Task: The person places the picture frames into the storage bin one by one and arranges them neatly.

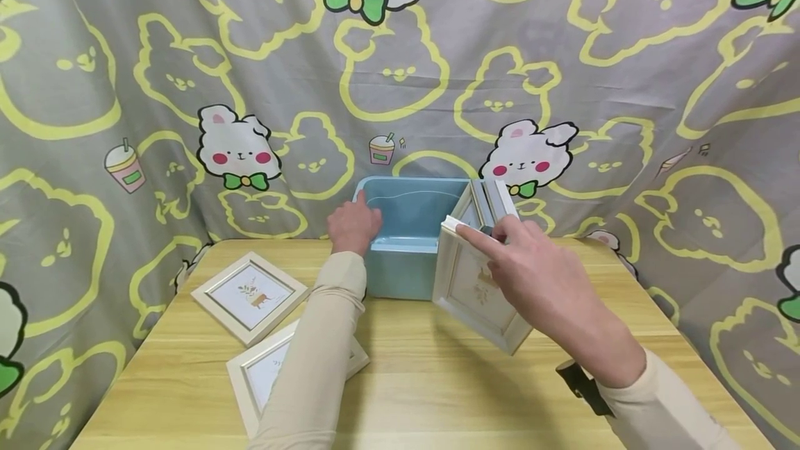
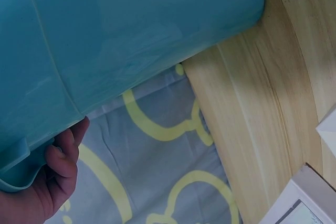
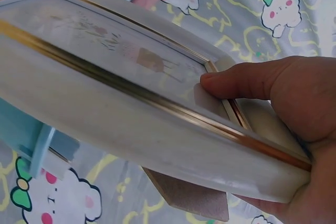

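Note:
A blue bin (image 1: 400, 273) stands at the back of the table, with picture frames (image 1: 498, 198) upright in its right end. My left hand (image 1: 354, 226) grips the bin's left rim; in the left wrist view the fingers of that hand (image 2: 55, 174) curl over the edge of the bin (image 2: 131, 19). In front of the bin's right side, my right hand (image 1: 544, 276) holds a white picture frame (image 1: 465, 283), tilted. The right wrist view has the thumb of my right hand (image 3: 294, 108) on the front of the frame (image 3: 173, 124), which has a gold inner edge.
Two more picture frames lie on the table (image 1: 412, 394) at the left: one farther back (image 1: 209, 295), one nearer (image 1: 240, 373) and partly under my left forearm. A patterned curtain (image 1: 400, 137) hangs behind the table and along both sides.

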`<state>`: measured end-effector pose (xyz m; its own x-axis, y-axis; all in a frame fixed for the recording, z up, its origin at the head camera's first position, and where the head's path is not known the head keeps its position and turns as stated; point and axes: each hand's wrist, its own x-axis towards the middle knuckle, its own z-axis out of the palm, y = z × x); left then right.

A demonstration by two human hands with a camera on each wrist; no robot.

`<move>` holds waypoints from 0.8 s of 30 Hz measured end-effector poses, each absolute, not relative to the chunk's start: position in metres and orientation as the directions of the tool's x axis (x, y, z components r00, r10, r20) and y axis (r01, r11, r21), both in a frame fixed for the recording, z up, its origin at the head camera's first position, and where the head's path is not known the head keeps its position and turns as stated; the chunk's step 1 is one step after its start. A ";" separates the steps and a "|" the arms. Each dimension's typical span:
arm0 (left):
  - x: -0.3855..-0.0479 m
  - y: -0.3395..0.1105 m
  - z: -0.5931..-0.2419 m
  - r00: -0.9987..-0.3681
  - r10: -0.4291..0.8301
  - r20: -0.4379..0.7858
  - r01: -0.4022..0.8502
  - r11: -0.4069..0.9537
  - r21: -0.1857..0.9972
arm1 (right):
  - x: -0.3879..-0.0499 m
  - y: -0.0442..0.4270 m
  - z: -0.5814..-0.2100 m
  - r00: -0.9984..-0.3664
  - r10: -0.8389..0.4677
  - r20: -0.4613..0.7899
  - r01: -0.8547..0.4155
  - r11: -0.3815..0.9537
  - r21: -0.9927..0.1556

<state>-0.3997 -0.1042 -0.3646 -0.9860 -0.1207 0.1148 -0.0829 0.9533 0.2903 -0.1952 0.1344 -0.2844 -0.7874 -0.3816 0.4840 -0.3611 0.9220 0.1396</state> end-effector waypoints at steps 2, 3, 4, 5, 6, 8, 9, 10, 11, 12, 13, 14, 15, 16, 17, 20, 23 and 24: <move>-0.400 -0.104 -0.365 -0.986 -0.120 0.117 -0.081 0.954 0.290 | -0.195 0.135 -0.281 -0.771 -0.386 0.506 -0.370 0.919 0.138; -0.400 -0.104 -0.365 -0.985 -0.121 0.119 -0.081 0.953 0.291 | -0.194 0.136 -0.279 -0.763 -0.387 0.518 -0.372 0.918 0.138; -0.400 -0.104 -0.365 -0.985 -0.122 0.121 -0.082 0.953 0.292 | -0.194 0.137 -0.277 -0.754 -0.388 0.530 -0.375 0.917 0.138; -0.400 -0.104 -0.365 -0.985 -0.122 0.121 -0.082 0.953 0.293 | -0.194 0.137 -0.275 -0.748 -0.384 0.541 -0.375 0.917 0.133; -0.400 -0.104 -0.366 -0.985 -0.123 0.122 -0.083 0.953 0.293 | -0.193 0.138 -0.274 -0.744 -0.379 0.549 -0.374 0.919 0.127; -0.399 -0.104 -0.365 -0.984 -0.125 0.124 -0.084 0.952 0.294 | -0.193 0.138 -0.270 -0.745 -0.364 0.560 -0.370 0.923 0.107; -0.399 -0.104 -0.365 -0.984 -0.124 0.125 -0.083 0.952 0.294 | -0.193 0.138 -0.268 -0.748 -0.352 0.562 -0.365 0.926 0.095; -0.399 -0.104 -0.365 -0.984 -0.124 0.124 -0.083 0.952 0.294 | -0.193 0.138 -0.267 -0.753 -0.344 0.561 -0.362 0.929 0.084; -0.398 -0.104 -0.364 -0.985 -0.123 0.123 -0.083 0.952 0.294 | -0.193 0.138 -0.265 -0.760 -0.335 0.558 -0.359 0.931 0.070; -0.398 -0.104 -0.364 -0.985 -0.123 0.123 -0.082 0.952 0.294 | -0.193 0.138 -0.263 -0.762 -0.331 0.557 -0.359 0.931 0.063; -0.397 -0.104 -0.364 -0.985 -0.122 0.122 -0.081 0.952 0.294 | -0.194 0.137 -0.261 -0.763 -0.329 0.557 -0.356 0.932 0.063; -0.397 -0.104 -0.364 -0.985 -0.121 0.122 -0.080 0.952 0.294 | -0.194 0.137 -0.260 -0.760 -0.328 0.561 -0.357 0.932 0.062; -0.397 -0.104 -0.364 -0.985 -0.120 0.122 -0.080 0.953 0.293 | -0.195 0.138 -0.258 -0.752 -0.332 0.569 -0.360 0.930 0.067; -0.397 -0.104 -0.364 -0.985 -0.120 0.121 -0.080 0.953 0.293 | -0.195 0.138 -0.257 -0.742 -0.340 0.577 -0.367 0.927 0.074; -0.397 -0.104 -0.364 -0.985 -0.119 0.122 -0.079 0.953 0.293 | -0.196 0.139 -0.256 -0.730 -0.350 0.587 -0.376 0.923 0.083; -0.397 -0.104 -0.364 -0.985 -0.120 0.123 -0.079 0.952 0.295 | -0.198 0.142 -0.253 -0.695 -0.377 0.612 -0.399 0.911 0.108; -0.398 -0.104 -0.364 -0.985 -0.120 0.121 -0.080 0.952 0.296 | -0.200 0.143 -0.249 -0.695 -0.383 0.608 -0.412 0.906 0.099; -0.398 -0.104 -0.364 -0.985 -0.121 0.120 -0.080 0.952 0.296 | -0.201 0.144 -0.247 -0.700 -0.380 0.604 -0.414 0.906 0.090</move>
